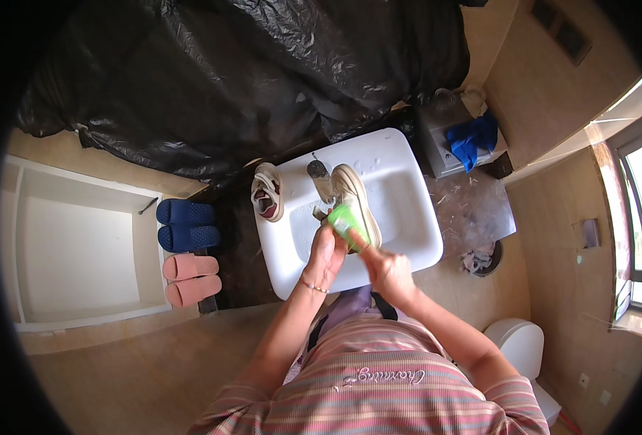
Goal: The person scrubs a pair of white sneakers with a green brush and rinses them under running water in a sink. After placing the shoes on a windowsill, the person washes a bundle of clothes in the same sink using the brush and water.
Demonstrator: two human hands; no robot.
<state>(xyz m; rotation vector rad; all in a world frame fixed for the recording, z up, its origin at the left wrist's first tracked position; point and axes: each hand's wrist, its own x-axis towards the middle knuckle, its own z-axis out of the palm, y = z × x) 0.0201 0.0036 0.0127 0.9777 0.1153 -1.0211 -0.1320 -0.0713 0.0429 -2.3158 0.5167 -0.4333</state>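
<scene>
In front of me my left hand (323, 254), a beaded bracelet at its wrist, has its fingers closed at the side of a small bright green, block-like thing (343, 220). Its exact kind is blurred. Smeared by motion, my right hand (391, 275) is bent into a fist, its fingertips meeting the lower end of the green thing. Behind and partly under it a cream shoe (354, 190) leans in the white sink (419, 210), toe away from me. Another shoe (267, 192), white with dark red, rests on the sink's left rim. Part of the cream shoe is hidden.
A metal tap (321, 180) rises beside the cream shoe. Blue slippers (187, 225) and pink slippers (192, 279) stand left. Black plastic sheeting (248, 80) hangs behind. At right are a blue cloth (471, 139) on a box, a bin (486, 259) and a toilet (516, 344).
</scene>
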